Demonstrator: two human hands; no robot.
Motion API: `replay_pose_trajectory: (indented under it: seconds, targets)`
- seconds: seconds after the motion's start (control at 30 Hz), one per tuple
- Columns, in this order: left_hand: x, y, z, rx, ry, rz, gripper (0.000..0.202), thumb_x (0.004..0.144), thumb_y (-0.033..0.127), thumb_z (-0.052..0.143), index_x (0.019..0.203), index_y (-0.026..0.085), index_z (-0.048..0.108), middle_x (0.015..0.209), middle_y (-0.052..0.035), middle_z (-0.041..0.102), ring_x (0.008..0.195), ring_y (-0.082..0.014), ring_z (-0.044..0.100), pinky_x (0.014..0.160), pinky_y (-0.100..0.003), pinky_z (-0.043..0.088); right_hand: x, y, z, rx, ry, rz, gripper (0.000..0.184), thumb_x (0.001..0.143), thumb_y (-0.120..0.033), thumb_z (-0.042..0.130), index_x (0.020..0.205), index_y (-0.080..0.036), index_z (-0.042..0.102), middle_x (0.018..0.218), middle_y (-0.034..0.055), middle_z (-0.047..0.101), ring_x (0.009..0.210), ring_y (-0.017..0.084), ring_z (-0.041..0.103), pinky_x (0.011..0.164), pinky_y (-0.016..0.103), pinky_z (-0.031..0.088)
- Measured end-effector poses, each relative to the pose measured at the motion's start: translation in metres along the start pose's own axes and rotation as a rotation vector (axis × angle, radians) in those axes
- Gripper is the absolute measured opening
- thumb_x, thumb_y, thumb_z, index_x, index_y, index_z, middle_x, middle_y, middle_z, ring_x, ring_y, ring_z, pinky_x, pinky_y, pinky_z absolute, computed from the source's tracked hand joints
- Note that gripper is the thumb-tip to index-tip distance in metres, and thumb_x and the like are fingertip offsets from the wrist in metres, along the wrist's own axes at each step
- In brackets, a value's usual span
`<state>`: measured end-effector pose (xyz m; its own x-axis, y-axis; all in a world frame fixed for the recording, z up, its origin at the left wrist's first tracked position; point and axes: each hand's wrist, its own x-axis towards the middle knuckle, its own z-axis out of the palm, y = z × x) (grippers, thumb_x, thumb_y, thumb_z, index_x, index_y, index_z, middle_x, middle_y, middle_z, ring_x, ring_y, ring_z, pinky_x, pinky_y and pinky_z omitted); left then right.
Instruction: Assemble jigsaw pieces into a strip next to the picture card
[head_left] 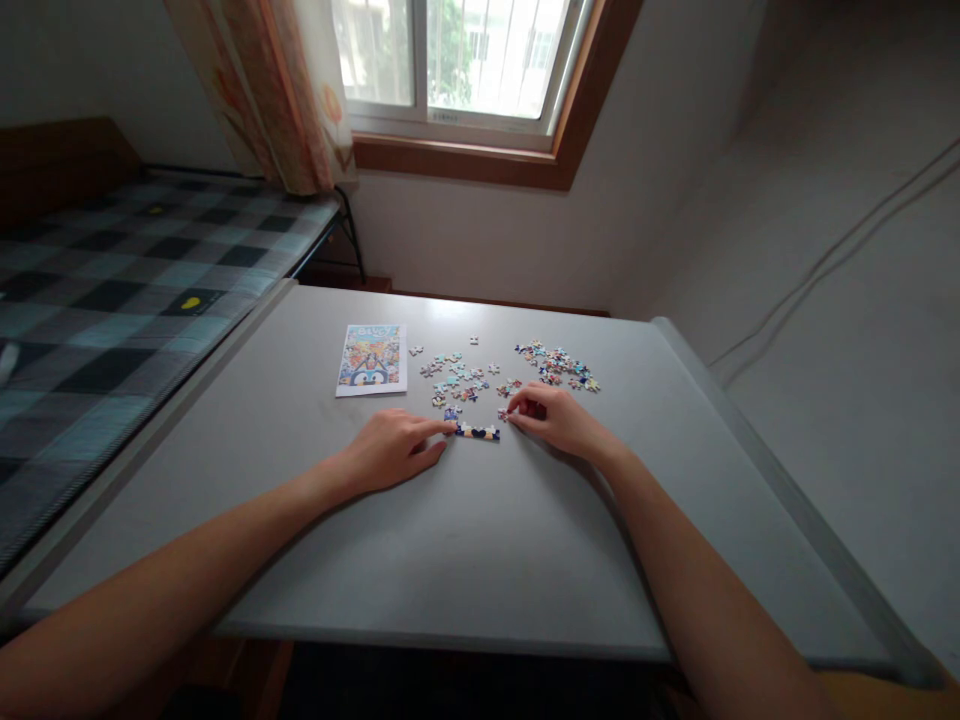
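Observation:
A short joined strip of jigsaw pieces (478,433), dark blue with cream, lies on the table between my hands. My left hand (394,447) rests flat beside it, index finger stretched out and touching the strip's left end. Thumb and fingers of my right hand (551,415) pinch a small jigsaw piece (503,414) just above the strip's right end, apart from it. Loose pieces (457,378) are scattered beyond the strip, and a denser pile of pieces (555,362) lies past my right hand. The printed picture card (372,360) shows a penguin-like figure.
The white table (450,560) has raised edges left and right. A bed with a checked cover (165,250) stands along the left. Behind the table are a curtain (277,90) and a window (457,60). A cable (825,260) runs along the right wall.

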<state>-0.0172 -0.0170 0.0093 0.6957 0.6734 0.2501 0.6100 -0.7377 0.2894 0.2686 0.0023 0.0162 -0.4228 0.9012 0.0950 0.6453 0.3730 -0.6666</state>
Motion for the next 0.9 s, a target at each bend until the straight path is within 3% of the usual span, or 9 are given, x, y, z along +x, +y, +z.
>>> replay_pose_trajectory:
  seconds: [0.3,0.67,0.9]
  targets:
    - [0.0,-0.001,0.0,-0.01,-0.008,-0.004,0.031,0.091,0.032,0.05,0.116,0.025,0.068,0.072,-0.0001,0.07,0.063,-0.0127,0.06,0.063,-0.023,0.041,-0.001,-0.001,-0.001,-0.013,0.0,0.016,0.014,0.082,-0.031,0.06,0.081,-0.018,0.066,0.076,0.0023,0.057,0.067,0.013,0.051,0.063,0.027,0.041]
    - [-0.001,-0.001,0.001,-0.017,0.004,-0.003,0.03,0.091,0.032,0.05,0.115,0.025,0.068,0.071,0.0003,0.069,0.062,-0.0128,0.06,0.062,-0.023,0.041,-0.008,0.013,-0.026,-0.08,-0.027,0.121,0.018,0.079,-0.036,0.062,0.078,-0.019,0.067,0.075,0.0028,0.06,0.067,0.015,0.053,0.062,0.028,0.042]
    - [-0.001,-0.001,0.001,-0.018,-0.007,-0.011,0.031,0.091,0.032,0.05,0.116,0.025,0.067,0.072,-0.0001,0.069,0.063,-0.0131,0.06,0.063,-0.023,0.041,-0.008,0.016,-0.027,-0.107,-0.008,0.154,0.018,0.079,-0.035,0.06,0.079,-0.018,0.066,0.072,0.002,0.059,0.065,0.014,0.052,0.06,0.027,0.04]
